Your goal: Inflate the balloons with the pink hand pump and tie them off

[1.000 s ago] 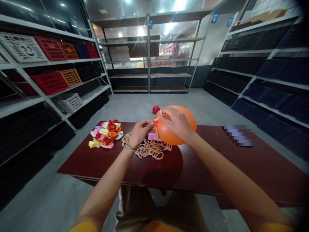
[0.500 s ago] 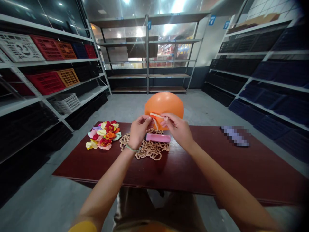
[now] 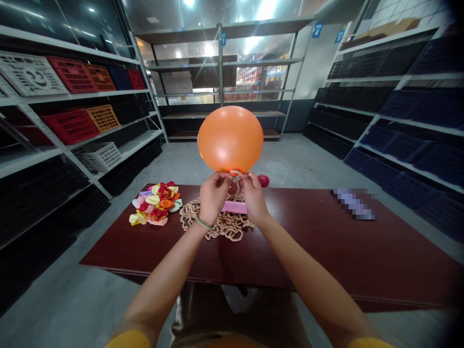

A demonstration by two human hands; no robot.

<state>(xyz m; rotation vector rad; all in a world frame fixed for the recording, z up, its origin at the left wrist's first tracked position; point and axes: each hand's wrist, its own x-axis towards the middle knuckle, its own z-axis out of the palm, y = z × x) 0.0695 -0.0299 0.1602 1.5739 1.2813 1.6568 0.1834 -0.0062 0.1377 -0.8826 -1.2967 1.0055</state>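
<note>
An inflated orange balloon stands just above my hands with its neck pointing down toward me. My left hand is closed in a pinch at the balloon's neck. From the left, my right hand is very near; its thumb and fingers pinch a beige cord that loops at the neck. Whether the cord is knotted there is hidden by the fingers. Below both hands lies a tangled heap of beige cord. On the heap rests a long pink object, partly covered by my hands.
A colourful pile of limp balloons lies on the left of the dark red table. A red rounded object shows at the far edge. A blurred purple item lies at right. Shelves with crates stand around.
The balloon has risen and shifted left, uncovering the red object behind. My right hand has moved left, close to my left hand, and the cord now curves over the neck.
</note>
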